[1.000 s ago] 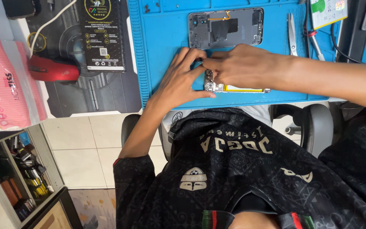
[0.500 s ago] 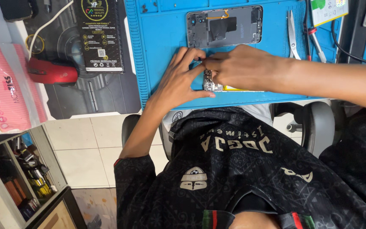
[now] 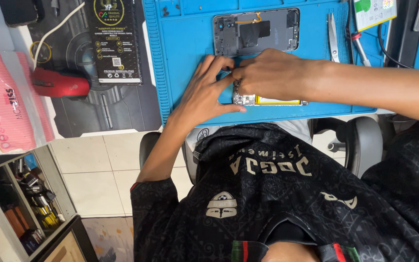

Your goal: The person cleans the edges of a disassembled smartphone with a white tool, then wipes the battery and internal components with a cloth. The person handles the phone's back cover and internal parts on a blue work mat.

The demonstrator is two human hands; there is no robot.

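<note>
My blue repair mat [image 3: 185, 58] carries the grey phone back cover [image 3: 255, 31] at its far side. Nearer me, my left hand [image 3: 204, 94] and right hand [image 3: 272, 73] pinch the opened phone frame [image 3: 267, 101], fingers clenched on its camera end.

A blue work mat [image 3: 185, 58] was laid on the desk, and a dark desk mat [image 3: 98, 111] with round patterns was spread beside it on the left. The floor [image 3: 98, 174] was covered with pale square tiles. A low shelf [image 3: 20, 204] full of small things was seen in the bottom left corner, and its top was made of wood. A grey chair [image 3: 364, 145] with a curved armrest was pushed close to the desk. Everything was lit by soft, even light, and no window could be seen.
</note>
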